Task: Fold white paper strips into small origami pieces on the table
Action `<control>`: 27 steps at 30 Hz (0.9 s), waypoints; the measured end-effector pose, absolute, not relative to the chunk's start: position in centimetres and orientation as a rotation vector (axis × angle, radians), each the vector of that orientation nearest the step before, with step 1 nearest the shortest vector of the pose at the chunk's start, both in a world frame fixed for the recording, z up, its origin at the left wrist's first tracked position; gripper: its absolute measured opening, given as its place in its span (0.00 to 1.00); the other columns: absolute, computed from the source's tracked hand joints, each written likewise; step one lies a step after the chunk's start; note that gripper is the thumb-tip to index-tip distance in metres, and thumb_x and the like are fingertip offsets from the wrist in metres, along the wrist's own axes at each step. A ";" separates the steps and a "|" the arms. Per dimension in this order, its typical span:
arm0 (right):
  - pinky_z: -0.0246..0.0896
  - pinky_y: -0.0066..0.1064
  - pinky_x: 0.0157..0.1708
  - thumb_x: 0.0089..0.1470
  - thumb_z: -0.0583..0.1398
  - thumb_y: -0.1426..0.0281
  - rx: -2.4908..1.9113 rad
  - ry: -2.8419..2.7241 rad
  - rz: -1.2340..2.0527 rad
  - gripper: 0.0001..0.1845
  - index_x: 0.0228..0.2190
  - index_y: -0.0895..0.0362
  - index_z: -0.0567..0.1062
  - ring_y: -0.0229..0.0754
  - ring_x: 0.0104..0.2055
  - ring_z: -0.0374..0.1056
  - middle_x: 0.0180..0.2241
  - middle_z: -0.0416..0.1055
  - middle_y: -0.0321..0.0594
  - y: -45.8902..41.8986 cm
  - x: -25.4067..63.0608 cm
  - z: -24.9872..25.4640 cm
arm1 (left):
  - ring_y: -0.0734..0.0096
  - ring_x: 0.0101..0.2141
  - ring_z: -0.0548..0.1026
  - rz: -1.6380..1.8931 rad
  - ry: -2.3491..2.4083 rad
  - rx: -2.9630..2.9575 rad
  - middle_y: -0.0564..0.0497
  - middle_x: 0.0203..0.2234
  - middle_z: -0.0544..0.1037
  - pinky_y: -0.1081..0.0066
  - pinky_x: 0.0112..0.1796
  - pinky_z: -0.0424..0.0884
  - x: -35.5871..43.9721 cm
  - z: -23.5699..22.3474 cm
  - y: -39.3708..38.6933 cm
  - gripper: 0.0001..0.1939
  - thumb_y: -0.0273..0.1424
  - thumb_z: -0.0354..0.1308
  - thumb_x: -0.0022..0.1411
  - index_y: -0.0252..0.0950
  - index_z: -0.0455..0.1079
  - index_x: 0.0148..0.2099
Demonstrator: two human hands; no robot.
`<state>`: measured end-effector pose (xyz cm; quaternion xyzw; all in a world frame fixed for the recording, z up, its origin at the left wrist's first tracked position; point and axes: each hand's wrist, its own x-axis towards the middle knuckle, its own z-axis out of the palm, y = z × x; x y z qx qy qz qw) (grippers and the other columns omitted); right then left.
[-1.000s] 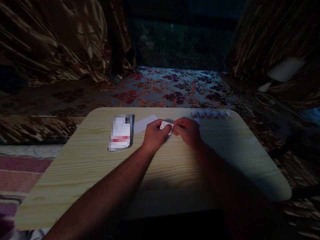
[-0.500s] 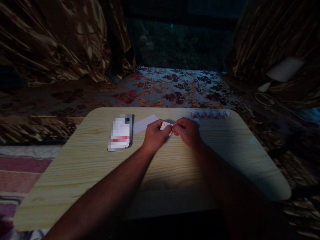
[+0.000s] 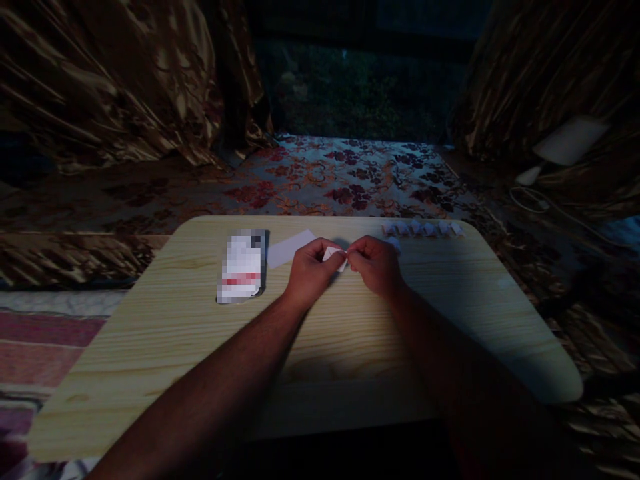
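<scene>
The fingers [image 3: 336,262] of the left hand [image 3: 309,270] are closed upon a small folded paper [image 3: 331,253], with the thumb on top. The right hand [image 3: 377,265] has its fingers drawn together at the right edge of this paper, pinching there. Both hands are above the middle of the desk [image 3: 165,333], nearer to its far edge; whether they touch the wood, I cannot tell. Just left lies a flat paper sheet [image 3: 289,249], then a white, blurred object [image 3: 241,267], leaving wood between it and the left edge. Behind the right hand is one little folded piece [image 3: 395,243], and a row of similar pieces [image 3: 423,229] follows the far edge. Wood surface extends between the forearms and toward the right edge.
</scene>
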<state>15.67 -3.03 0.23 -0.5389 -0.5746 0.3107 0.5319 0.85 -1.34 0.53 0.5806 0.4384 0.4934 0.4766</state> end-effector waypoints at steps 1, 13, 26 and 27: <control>0.55 0.26 0.22 0.46 0.61 0.69 -1.283 -1.377 0.738 0.03 0.25 0.55 0.74 0.36 0.22 0.64 0.19 0.70 0.32 -3.0 15.7 0.2 | 0.75 0.24 0.70 1.219 1.046 1.397 0.54 0.23 0.76 0.73 0.28 0.65 0.9 0.5 -1.3 0.08 0.34 0.65 0.51 0.35 0.75 0.33; 0.57 0.27 0.23 0.47 0.61 0.68 -1.258 -1.375 0.708 0.04 0.24 0.56 0.74 0.36 0.22 0.64 0.19 0.70 0.32 -2.8 15.6 -0.2 | 0.75 0.24 0.69 1.250 0.965 1.333 0.54 0.23 0.76 0.73 0.29 0.64 0.7 0.1 -1.0 0.07 0.33 0.66 0.51 0.34 0.75 0.32; 0.54 0.27 0.22 0.47 0.61 0.69 -1.269 -1.379 0.739 0.04 0.24 0.56 0.74 0.35 0.21 0.62 0.18 0.69 0.32 -2.9 15.5 0.1 | 0.74 0.24 0.70 1.236 0.911 1.184 0.53 0.22 0.76 0.72 0.29 0.65 0.7 -0.1 -1.0 0.08 0.33 0.68 0.49 0.33 0.75 0.30; 0.54 0.27 0.22 0.47 0.61 0.69 -1.267 -1.382 0.735 0.04 0.24 0.56 0.74 0.35 0.21 0.62 0.18 0.69 0.32 -2.9 15.5 0.1 | 0.74 0.24 0.70 1.237 0.909 1.176 0.53 0.22 0.76 0.72 0.29 0.65 0.7 -0.2 -1.0 0.08 0.33 0.68 0.49 0.33 0.75 0.30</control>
